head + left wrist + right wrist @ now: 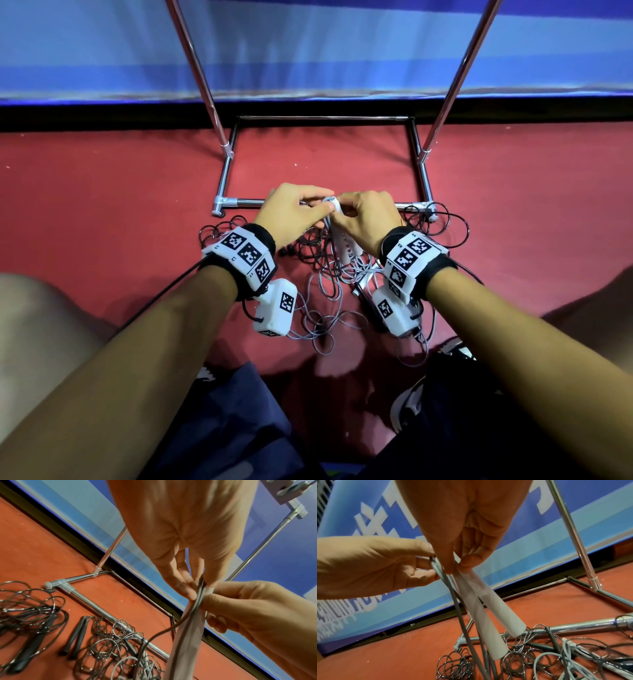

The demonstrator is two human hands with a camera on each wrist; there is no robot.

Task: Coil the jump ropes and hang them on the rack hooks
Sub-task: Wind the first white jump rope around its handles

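White handles of one jump rope hang pinched together in your right hand, above the floor by the rack's front bar. Your left hand pinches its grey cord at the handle tops.

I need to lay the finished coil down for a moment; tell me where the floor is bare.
Bare red floor lies left of the rack base, also inside that frame and to its right. Crowded: tangled ropes fill the floor under both hands, from the frame's near bar back toward the knees.
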